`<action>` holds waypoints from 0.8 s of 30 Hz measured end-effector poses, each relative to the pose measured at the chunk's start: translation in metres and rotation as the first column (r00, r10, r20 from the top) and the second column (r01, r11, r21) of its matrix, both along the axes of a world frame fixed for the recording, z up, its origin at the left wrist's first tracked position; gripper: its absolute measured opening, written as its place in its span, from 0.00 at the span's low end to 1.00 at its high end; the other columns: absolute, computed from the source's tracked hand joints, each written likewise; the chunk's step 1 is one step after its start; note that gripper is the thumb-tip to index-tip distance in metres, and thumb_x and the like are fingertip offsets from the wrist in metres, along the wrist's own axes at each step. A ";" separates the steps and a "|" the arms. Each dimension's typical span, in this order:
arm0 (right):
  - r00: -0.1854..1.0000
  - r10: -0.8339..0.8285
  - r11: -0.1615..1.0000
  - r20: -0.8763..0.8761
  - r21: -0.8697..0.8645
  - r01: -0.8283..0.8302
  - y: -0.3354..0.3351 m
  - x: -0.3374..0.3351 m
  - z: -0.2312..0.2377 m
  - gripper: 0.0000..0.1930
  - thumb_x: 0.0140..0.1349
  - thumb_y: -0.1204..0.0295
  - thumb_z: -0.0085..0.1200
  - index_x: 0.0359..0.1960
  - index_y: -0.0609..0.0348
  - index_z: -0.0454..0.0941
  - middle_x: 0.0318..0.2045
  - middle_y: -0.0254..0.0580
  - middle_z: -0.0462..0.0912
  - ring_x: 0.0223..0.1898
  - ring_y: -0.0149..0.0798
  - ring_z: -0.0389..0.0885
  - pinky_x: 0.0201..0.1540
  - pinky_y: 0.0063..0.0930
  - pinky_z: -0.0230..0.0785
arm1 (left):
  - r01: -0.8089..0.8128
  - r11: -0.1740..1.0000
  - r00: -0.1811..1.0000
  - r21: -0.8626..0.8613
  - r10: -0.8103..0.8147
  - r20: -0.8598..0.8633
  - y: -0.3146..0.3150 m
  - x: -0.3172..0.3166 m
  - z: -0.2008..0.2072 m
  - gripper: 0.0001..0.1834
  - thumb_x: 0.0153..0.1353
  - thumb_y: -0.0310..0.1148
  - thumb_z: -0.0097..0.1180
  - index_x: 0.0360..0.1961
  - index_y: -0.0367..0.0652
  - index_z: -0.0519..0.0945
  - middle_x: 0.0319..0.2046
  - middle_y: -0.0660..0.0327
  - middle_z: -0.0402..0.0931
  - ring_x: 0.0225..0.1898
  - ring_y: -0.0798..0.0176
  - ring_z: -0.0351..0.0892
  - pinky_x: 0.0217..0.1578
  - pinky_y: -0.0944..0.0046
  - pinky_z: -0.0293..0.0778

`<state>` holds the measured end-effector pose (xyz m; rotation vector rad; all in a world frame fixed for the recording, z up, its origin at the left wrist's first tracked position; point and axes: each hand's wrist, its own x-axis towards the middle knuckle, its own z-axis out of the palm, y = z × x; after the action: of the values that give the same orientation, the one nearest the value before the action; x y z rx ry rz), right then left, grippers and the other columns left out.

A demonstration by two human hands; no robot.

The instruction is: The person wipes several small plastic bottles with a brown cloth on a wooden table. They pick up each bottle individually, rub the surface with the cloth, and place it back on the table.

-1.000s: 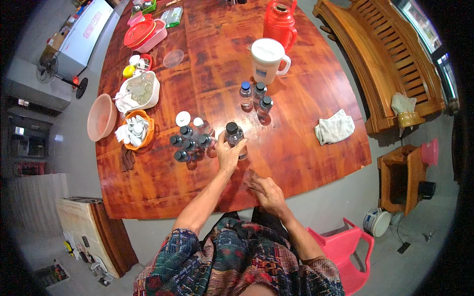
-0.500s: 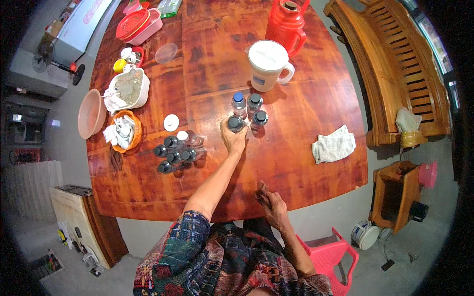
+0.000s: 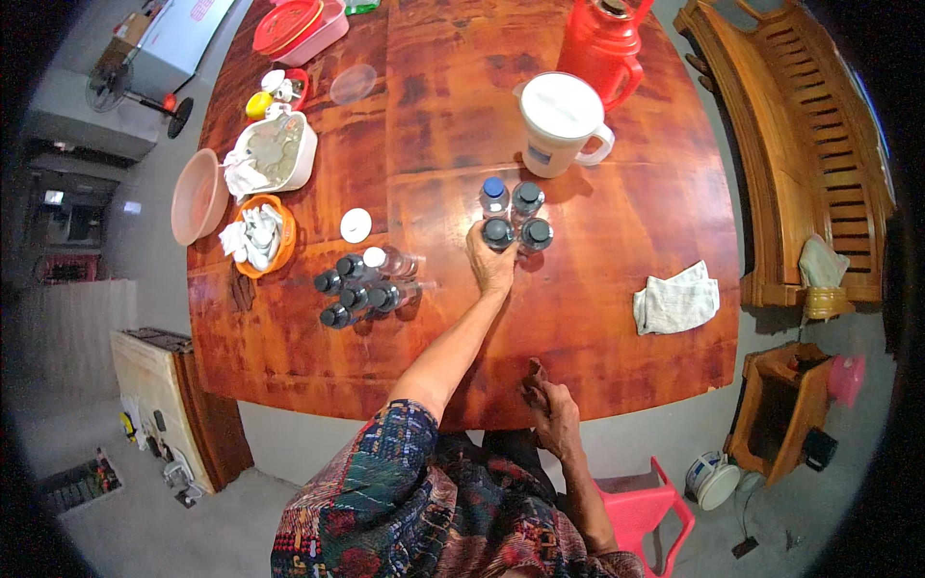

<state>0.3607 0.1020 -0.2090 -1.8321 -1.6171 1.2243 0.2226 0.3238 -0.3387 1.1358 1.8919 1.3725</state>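
My left hand [image 3: 490, 265] is wrapped around a clear bottle with a black cap [image 3: 497, 233], upright on the table. It forms a tight square with a blue-capped bottle [image 3: 494, 198] behind it and two black-capped bottles, one at its right [image 3: 537, 234] and one at the back right [image 3: 528, 197]. Close to the table's front edge, my right hand [image 3: 554, 412] is empty, its fingers loosely apart. Left of my left forearm stand several more black-capped bottles [image 3: 354, 296] and a white-capped bottle [image 3: 374, 257]. A round white lid [image 3: 356, 225] lies behind them.
Beyond the square stand a white lidded jug [image 3: 554, 144] and a red thermos flask [image 3: 599, 48]. A folded pale cloth [image 3: 676, 301] lies at the right. Along the left are an orange basket [image 3: 285, 252] of white cloths, a white tub [image 3: 306, 159] and a pink bowl [image 3: 198, 197].
My left hand has brought its black-capped bottle closer to the other three. The whole view has shifted, so the table appears further right. My right hand stays near the front edge.
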 end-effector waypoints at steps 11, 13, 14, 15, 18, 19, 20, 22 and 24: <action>0.991 0.119 0.991 0.052 0.060 -0.122 0.006 -0.037 0.001 0.15 0.58 0.70 0.51 0.48 0.55 0.72 0.33 0.55 0.74 0.37 0.56 0.75 0.38 0.45 0.67 | -0.040 0.997 0.986 -0.060 0.029 -0.166 -0.109 -0.050 -0.002 0.30 0.44 0.28 0.66 0.46 0.39 0.62 0.38 0.58 0.63 0.38 0.63 0.65 0.38 0.64 0.68; 0.992 0.124 0.990 -0.007 0.073 -0.123 0.015 -0.052 0.005 0.16 0.58 0.70 0.52 0.49 0.56 0.71 0.35 0.54 0.73 0.38 0.55 0.74 0.39 0.43 0.68 | -0.096 0.985 0.992 -0.145 0.084 -0.090 -0.146 -0.075 -0.011 0.25 0.44 0.27 0.65 0.40 0.40 0.62 0.33 0.62 0.60 0.33 0.66 0.62 0.36 0.64 0.67; 0.993 0.116 0.991 -0.033 0.075 -0.113 0.021 -0.062 0.011 0.17 0.58 0.70 0.52 0.49 0.56 0.71 0.35 0.53 0.73 0.39 0.54 0.74 0.39 0.43 0.68 | -0.099 0.984 0.990 -0.151 0.081 -0.119 -0.164 -0.090 -0.023 0.25 0.45 0.27 0.65 0.39 0.40 0.63 0.33 0.62 0.60 0.33 0.67 0.62 0.36 0.65 0.67; 0.992 0.124 0.983 -0.033 0.139 -0.118 0.031 -0.074 0.019 0.17 0.56 0.72 0.53 0.49 0.57 0.70 0.35 0.53 0.73 0.37 0.55 0.74 0.38 0.43 0.68 | -0.109 0.982 0.985 -0.154 0.086 -0.149 -0.179 -0.104 -0.033 0.24 0.45 0.27 0.65 0.39 0.41 0.63 0.34 0.62 0.60 0.33 0.68 0.62 0.36 0.66 0.67; 0.990 0.129 0.935 -0.057 0.340 -0.102 0.066 -0.122 0.039 0.20 0.54 0.74 0.55 0.50 0.56 0.68 0.35 0.52 0.71 0.37 0.54 0.72 0.37 0.42 0.68 | -0.114 0.948 0.993 -0.298 0.119 -0.002 -0.198 -0.132 -0.024 0.22 0.45 0.27 0.64 0.38 0.40 0.65 0.34 0.59 0.62 0.33 0.64 0.65 0.35 0.65 0.68; 0.989 0.127 0.908 -0.079 0.410 -0.084 0.075 -0.139 0.043 0.21 0.53 0.74 0.55 0.51 0.55 0.68 0.35 0.50 0.70 0.39 0.53 0.71 0.38 0.42 0.67 | -0.104 0.934 0.991 -0.341 0.127 0.047 -0.202 -0.140 -0.018 0.22 0.44 0.28 0.64 0.38 0.40 0.66 0.34 0.58 0.63 0.34 0.61 0.66 0.36 0.63 0.68; 0.988 0.157 0.909 0.001 0.390 -0.145 0.084 -0.155 0.043 0.23 0.52 0.73 0.56 0.52 0.51 0.67 0.36 0.50 0.69 0.40 0.52 0.71 0.38 0.41 0.68 | -0.097 0.947 0.992 -0.305 0.117 0.049 -0.206 -0.147 -0.017 0.20 0.46 0.28 0.63 0.38 0.39 0.67 0.35 0.58 0.63 0.34 0.63 0.67 0.37 0.65 0.69; 0.967 0.211 0.868 0.145 0.427 -0.254 0.098 -0.188 0.035 0.26 0.51 0.71 0.57 0.53 0.45 0.66 0.37 0.48 0.68 0.41 0.51 0.70 0.37 0.39 0.69 | -0.101 0.964 0.983 -0.245 0.134 0.122 -0.213 -0.161 -0.016 0.18 0.47 0.28 0.62 0.38 0.39 0.68 0.36 0.59 0.64 0.33 0.64 0.67 0.36 0.65 0.69; 0.930 0.235 0.767 0.282 0.534 -0.356 0.110 -0.217 0.022 0.28 0.50 0.70 0.58 0.54 0.40 0.65 0.38 0.48 0.67 0.41 0.51 0.70 0.35 0.39 0.70 | -0.101 0.966 0.968 -0.238 0.151 0.200 -0.218 -0.172 -0.009 0.16 0.49 0.28 0.61 0.37 0.39 0.69 0.37 0.59 0.65 0.33 0.66 0.68 0.36 0.67 0.69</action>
<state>0.1441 0.2117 -0.1870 -1.3652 -2.1606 0.5449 0.0502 0.1053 -0.3475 0.7341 1.9284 1.2521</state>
